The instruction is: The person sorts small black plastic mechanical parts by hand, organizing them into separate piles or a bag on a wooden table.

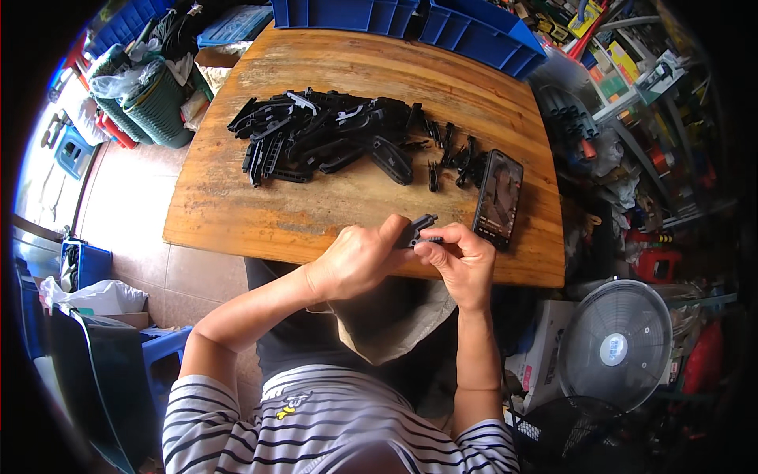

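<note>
Striped shirt [332, 411] cloth lies nearest the camera, along the bottom. Leftmost on the tabletop [213, 209] is a heap [316, 134] of black parts, loosely overlapping; pulling one out could drag others along. Nearer, at the front edge, the left hand [351, 257] is closed around a black part [412, 231], its fingers wrapped well in; a slack hold could let the part twist under a push. Below is a beige cloth [379, 344], so a slip could drop things into its folds or onto the floor [197, 280] (where dark pieces might be hard to spot). Just beside the part, the right hand [466, 265] pinches a small dark piece [432, 239], fingers nearly together; whether piece and part touch, I cannot tell. Being so small, the piece could spring away if the pinch is uneven. Beyond, small parts [433, 175] lie scattered near a phone [499, 193]; a careless sweep of the right hand could knock the phone or scatter them. Farthest right, a fan [616, 347] stands well apart.
</note>
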`<move>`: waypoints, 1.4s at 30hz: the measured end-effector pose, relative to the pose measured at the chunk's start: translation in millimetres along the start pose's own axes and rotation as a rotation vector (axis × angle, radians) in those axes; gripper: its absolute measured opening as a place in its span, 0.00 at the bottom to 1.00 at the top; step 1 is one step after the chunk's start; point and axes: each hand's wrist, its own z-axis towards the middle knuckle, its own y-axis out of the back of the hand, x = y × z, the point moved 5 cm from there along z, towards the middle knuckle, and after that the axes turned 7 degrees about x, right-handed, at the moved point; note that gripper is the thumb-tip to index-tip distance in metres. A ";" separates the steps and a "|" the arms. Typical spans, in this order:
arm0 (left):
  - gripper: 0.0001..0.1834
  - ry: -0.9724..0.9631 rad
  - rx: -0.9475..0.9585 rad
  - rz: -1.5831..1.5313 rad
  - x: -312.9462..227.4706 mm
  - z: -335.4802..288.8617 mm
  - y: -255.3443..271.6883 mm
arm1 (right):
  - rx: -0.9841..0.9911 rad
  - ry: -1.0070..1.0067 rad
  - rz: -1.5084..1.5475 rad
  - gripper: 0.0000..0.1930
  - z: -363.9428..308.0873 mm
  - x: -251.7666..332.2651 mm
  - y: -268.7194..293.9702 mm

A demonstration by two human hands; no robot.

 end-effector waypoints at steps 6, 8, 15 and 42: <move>0.16 -0.020 0.023 0.025 -1.3 -0.2 1.3 | -0.063 -0.094 0.071 0.14 -5.1 -9.4 -5.4; 0.17 0.001 0.052 -0.019 5.5 -0.2 -4.8 | -0.188 0.090 0.046 0.19 0.6 1.7 -2.7; 0.16 -0.176 -0.050 -0.217 4.1 -5.8 -4.7 | 0.086 0.023 0.175 0.17 -3.4 -5.9 -3.8; 0.11 0.002 -0.203 0.474 54.6 10.4 58.8 | 0.039 0.105 -0.963 0.10 86.9 -40.2 22.2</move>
